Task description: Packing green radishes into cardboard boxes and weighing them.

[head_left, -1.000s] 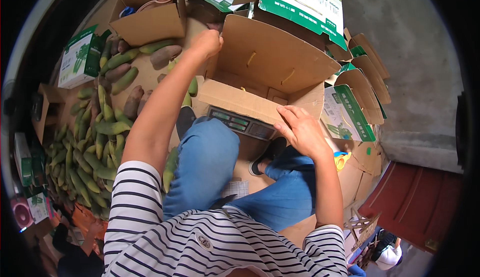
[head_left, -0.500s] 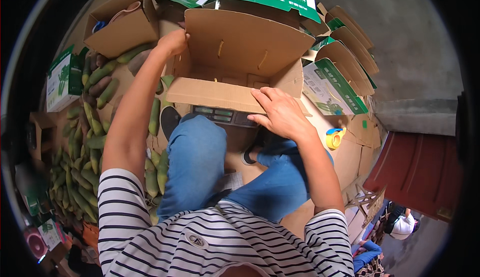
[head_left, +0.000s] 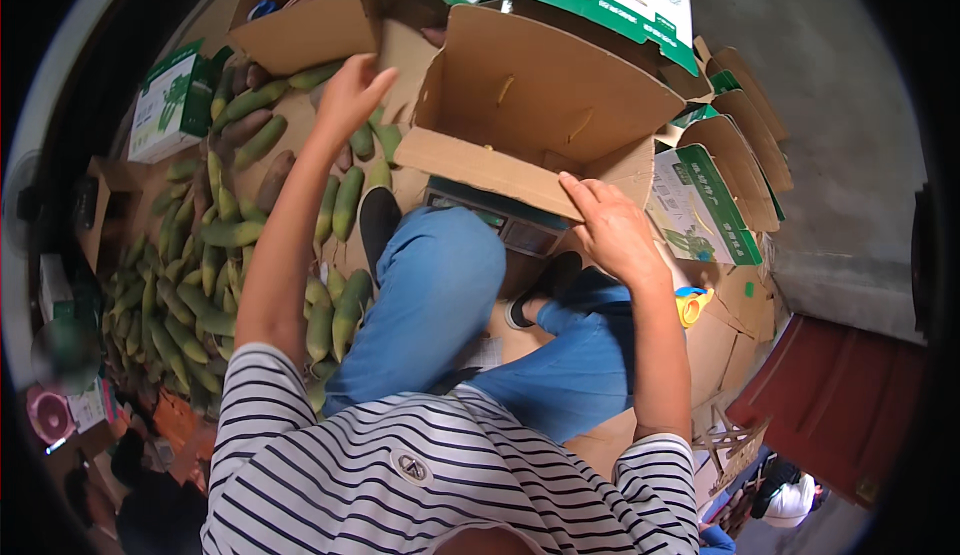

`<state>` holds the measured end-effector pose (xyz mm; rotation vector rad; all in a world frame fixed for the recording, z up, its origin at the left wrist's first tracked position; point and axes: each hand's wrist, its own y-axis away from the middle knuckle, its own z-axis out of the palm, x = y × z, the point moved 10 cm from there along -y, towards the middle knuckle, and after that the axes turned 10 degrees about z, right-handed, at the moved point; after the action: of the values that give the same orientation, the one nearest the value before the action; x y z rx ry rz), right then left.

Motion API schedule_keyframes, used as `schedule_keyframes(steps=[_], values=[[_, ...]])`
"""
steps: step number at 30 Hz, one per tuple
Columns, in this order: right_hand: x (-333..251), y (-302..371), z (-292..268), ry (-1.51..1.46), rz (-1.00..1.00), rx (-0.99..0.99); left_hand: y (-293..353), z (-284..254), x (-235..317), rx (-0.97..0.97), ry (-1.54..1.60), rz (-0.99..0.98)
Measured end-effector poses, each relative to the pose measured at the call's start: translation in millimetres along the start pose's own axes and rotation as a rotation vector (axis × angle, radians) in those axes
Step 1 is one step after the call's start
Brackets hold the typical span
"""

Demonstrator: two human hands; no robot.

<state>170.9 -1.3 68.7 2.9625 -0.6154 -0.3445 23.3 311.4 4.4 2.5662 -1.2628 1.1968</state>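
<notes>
An open cardboard box point(head_left: 560, 75) stands in front of my legs on a digital scale point(head_left: 515, 227), which it partly covers. My right hand point(head_left: 615, 230) holds the box's near flap at its right end, with fingers over the edge. Just left of the box, my left hand point(head_left: 352, 100) is in the air, holding nothing, thumb apart from the fingers. Below and beside it lie green radishes point(head_left: 347, 200), some with dark reddish skin. The box looks bare inside, with string loops on its far wall.
A large heap of radishes point(head_left: 180, 305) spreads on my left. An open carton point(head_left: 315, 30) stands at the far left, near a green-white carton point(head_left: 170, 105). More cartons point(head_left: 705, 200) line the right side. A yellow tape dispenser point(head_left: 692, 305) lies by my right forearm.
My left hand has let go of the box's left side and now hangs apart from it. The view has turned, so the scene sits further right. My right hand stays on the near flap.
</notes>
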Motion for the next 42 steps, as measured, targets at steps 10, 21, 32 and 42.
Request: schedule_keyframes(steps=[10, 21, 32, 42], values=[[-16.5, -11.6, -12.1, -0.063, -0.044, 0.062, 412.6, -13.2, -163.2, -0.397, -0.371, -0.646], [-36.8, -12.4, -13.7, -0.130, 0.013, 0.006, 402.9, -130.9, -159.8, 0.224, -0.822, -0.503], [-46.2, -12.3, 0.1, 0.019, -0.040, 0.082, 381.0, -68.9, -182.8, -0.162, -0.528, -0.612], [-38.3, -14.3, 2.0, 0.070, -0.091, 0.145, 124.0, -146.9, 86.8, 0.600, 0.204, 0.066]])
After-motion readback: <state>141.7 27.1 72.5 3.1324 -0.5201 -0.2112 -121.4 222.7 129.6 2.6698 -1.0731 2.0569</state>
